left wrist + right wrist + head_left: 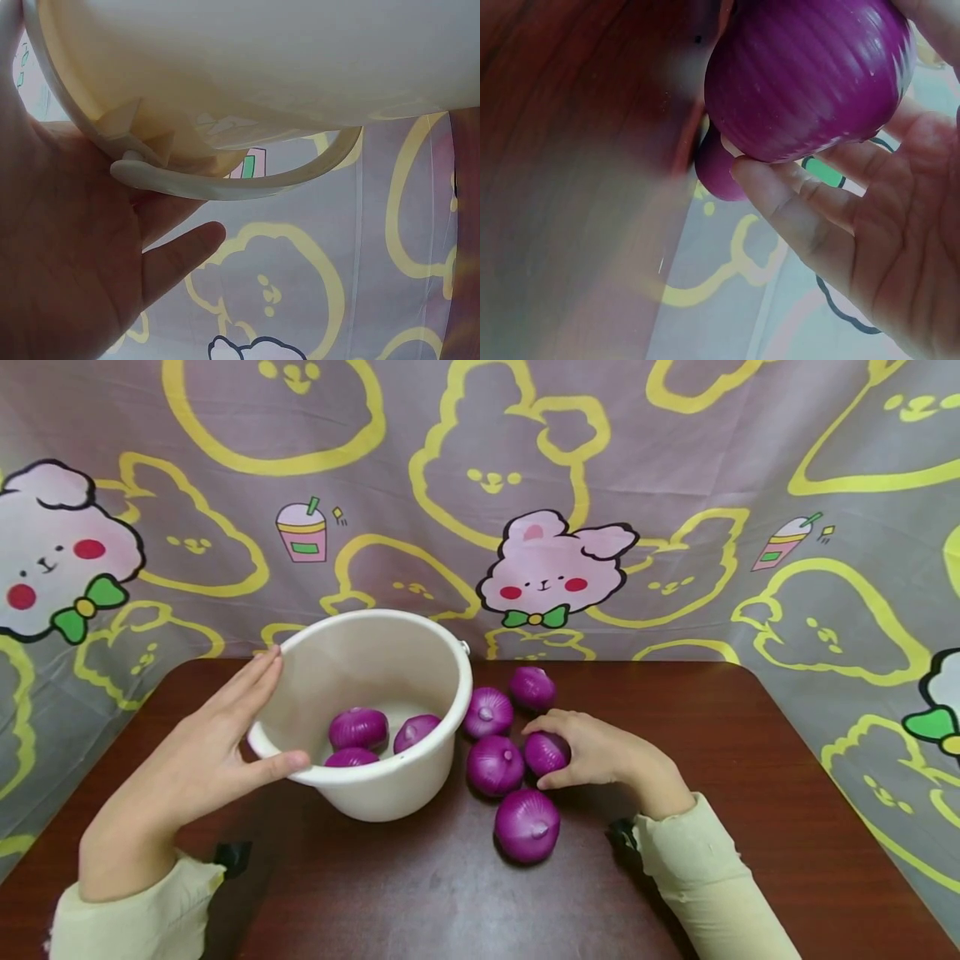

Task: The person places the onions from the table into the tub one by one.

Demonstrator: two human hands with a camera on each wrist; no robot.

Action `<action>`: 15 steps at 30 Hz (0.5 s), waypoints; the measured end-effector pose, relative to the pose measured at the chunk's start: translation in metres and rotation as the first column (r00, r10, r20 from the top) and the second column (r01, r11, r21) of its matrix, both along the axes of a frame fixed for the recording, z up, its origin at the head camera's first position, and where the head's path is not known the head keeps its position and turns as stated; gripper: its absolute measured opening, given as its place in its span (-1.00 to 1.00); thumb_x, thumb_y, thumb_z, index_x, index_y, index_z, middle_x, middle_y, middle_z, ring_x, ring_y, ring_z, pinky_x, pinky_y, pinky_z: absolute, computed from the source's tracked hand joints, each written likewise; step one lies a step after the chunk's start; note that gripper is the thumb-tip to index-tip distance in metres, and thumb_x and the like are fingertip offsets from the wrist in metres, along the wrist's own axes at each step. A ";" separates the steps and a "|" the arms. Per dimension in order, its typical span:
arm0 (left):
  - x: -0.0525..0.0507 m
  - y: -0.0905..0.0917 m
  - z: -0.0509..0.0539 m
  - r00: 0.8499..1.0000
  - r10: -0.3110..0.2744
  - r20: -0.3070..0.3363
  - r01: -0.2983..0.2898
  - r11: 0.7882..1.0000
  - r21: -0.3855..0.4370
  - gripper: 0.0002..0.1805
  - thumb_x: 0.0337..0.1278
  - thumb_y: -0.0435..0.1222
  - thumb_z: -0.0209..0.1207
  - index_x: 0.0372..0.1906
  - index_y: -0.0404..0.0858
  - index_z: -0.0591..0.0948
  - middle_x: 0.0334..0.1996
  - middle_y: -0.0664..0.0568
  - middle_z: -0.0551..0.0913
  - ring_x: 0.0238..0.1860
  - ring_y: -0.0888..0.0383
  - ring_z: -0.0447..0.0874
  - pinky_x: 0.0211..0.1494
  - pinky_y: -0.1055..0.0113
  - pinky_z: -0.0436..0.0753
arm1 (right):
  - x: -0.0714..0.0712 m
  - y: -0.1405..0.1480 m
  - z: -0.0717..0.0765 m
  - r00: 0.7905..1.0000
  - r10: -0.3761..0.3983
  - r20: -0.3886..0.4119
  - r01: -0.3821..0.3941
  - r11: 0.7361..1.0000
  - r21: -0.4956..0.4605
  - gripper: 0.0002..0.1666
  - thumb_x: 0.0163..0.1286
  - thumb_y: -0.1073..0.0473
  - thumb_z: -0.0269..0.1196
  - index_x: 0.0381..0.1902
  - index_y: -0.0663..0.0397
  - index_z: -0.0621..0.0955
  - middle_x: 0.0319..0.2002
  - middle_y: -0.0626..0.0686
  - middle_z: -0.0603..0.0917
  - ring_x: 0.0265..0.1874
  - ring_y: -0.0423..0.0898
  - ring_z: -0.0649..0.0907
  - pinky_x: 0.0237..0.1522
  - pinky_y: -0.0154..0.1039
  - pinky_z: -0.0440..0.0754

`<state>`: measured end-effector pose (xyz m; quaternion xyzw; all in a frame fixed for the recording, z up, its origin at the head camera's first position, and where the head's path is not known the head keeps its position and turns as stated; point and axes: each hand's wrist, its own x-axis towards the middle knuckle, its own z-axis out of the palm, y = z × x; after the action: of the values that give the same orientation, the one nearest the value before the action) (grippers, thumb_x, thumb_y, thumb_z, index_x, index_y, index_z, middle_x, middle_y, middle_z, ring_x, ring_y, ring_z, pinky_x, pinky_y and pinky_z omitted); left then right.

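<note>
My left hand (206, 747) rests against the left rim of a white bucket (378, 793), fingers straight and thumb along the rim. In the left wrist view the bucket's handle (247, 186) hangs beside that hand. Three purple onions lie inside the bucket, one of them an onion (358, 728) toward the left. Right of the bucket, my right hand (603, 756) holds a purple onion (546, 753) between thumb and fingers. In the right wrist view this onion (810, 82) sits within the fingers.
Around the held onion are several more: a back onion (533, 688), an onion (488, 712) beside the bucket, a middle onion (496, 766) and a front onion (527, 827). All stand on a dark brown table (375, 893). A patterned cloth (420, 460) hangs behind it.
</note>
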<state>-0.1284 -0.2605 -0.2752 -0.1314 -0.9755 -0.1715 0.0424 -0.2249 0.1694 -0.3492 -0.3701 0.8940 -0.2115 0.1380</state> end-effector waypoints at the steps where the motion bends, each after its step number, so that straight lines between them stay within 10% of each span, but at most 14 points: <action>1: 0.000 0.000 0.000 1.000 0.002 0.002 -0.002 1.000 -0.001 0.17 0.03 0.20 0.31 0.60 -0.18 -0.04 0.63 -0.02 -0.13 0.61 -0.16 -0.10 0.21 -0.49 0.32 | 0.000 0.000 0.000 1.000 0.000 -0.003 0.000 1.000 0.001 -0.26 0.05 -0.07 0.52 0.18 0.04 0.58 0.01 -0.02 0.63 0.00 -0.09 0.60 0.08 -0.09 0.62; 15: 0.000 0.000 0.001 1.000 0.002 0.009 -0.003 1.000 0.015 0.18 0.02 0.18 0.33 0.60 -0.17 -0.04 0.63 -0.02 -0.12 0.61 -0.15 -0.11 0.19 -0.50 0.34 | 0.001 0.004 0.007 0.999 -0.034 -0.021 0.034 0.999 -0.001 -0.22 0.05 -0.10 0.53 0.21 0.04 0.57 0.03 -0.01 0.62 0.00 -0.08 0.58 0.07 -0.08 0.62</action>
<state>-0.1284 -0.2604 -0.2747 -0.1291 -0.9745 -0.1793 0.0393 -0.2241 0.1735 -0.3420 -0.3570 0.9015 -0.2103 0.1249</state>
